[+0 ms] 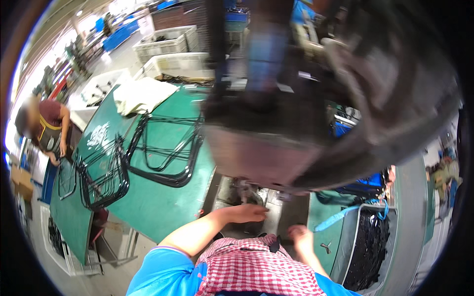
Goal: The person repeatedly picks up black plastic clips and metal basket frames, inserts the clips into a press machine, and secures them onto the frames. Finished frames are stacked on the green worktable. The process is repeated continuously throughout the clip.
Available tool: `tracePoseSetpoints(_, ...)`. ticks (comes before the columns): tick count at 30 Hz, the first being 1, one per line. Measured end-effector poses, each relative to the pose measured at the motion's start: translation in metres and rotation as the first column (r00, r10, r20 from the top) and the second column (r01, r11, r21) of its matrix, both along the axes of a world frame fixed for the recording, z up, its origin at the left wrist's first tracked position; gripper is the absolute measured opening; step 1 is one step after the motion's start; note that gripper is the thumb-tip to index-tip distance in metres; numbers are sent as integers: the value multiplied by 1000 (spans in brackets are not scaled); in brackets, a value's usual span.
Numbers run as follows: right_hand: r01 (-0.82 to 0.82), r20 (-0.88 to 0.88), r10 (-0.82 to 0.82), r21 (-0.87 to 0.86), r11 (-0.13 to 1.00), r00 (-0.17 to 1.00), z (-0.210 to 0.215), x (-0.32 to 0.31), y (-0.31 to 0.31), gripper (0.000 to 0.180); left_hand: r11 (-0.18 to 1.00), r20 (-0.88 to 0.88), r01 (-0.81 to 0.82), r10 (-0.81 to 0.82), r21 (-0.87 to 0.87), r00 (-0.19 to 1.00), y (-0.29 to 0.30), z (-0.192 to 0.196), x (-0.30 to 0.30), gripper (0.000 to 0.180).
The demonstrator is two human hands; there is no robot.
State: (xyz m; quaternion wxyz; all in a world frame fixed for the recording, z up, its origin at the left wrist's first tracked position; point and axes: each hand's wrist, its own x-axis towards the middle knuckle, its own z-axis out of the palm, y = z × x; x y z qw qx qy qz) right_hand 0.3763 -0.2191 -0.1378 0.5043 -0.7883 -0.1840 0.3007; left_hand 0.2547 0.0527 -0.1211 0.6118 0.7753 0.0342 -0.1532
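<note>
My left hand (251, 213) reaches forward beneath a large dark machine (276, 148) that fills the middle of the view and is blurred. Its fingers lie close together near a small metal part (245, 191) under the machine; whether they grip anything is unclear. My right hand (299, 233) hangs lower and to the right, fingers curled, next to the edge of a green surface (323, 217). Nothing clearly shows in it. A red checked apron (256, 269) and blue sleeves cover my body below.
A green table (163, 197) on the left carries black looped frames (163, 148) and a pale cloth (140, 94). A co-worker (49, 130) stands at its far left. White crates (170, 42) sit behind. A bin of black parts (368, 246) with a blue strap (340, 214) stands at right.
</note>
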Motion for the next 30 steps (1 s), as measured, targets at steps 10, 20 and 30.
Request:
tracePoseSetpoints(10, -595, -98, 644, 298, 747, 759, -55, -136, 291, 36, 42, 135, -983, 989, 179, 67, 230, -29, -314, 53)
tracePoseSetpoints(20, -196, 51, 208, -182, 964, 977, -77, -165, 416, 72, -375, 503, -692, 864, 617, -19, 365, -28, -394, 65)
tracePoseSetpoints(30, -676, -546, 709, 314, 667, 446, -36, -305, 411, 43, -646, 456, -372, 748, 666, -481, 341, -46, -538, 81)
